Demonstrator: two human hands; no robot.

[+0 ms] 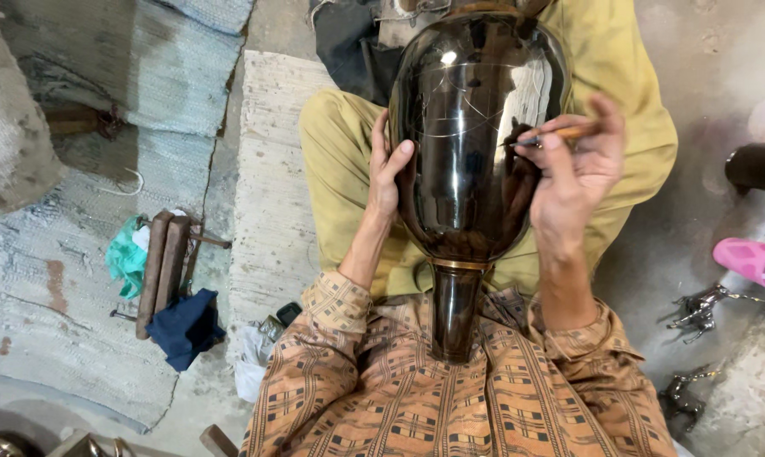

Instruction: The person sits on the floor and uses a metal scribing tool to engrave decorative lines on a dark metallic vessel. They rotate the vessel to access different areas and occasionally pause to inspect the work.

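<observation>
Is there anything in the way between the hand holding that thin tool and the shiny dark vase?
Nothing visible. The right hand holds the thin tool with its tip at the dark vase surface, while the left hand steadies the vase's other side.

Views: you have one, the camera worn on your head; no second view shares any of the scene.
Facing: it looks steeply down along your chest and over your lap to the floor.
Nearness: close; your patterned shirt fills the bottom edge, and your left hand (388,173) and right hand (579,165) sit a little above mid-frame.
Between the hands: the dark shiny vase (471,135) runs from the top edge down toward your chest.
Beyond your left hand: a woven mat (145,76) and wooden tools (164,267) on the floor.
Beyond your right hand: bare concrete and a pink sandal (755,262) at the frame's edge.
</observation>
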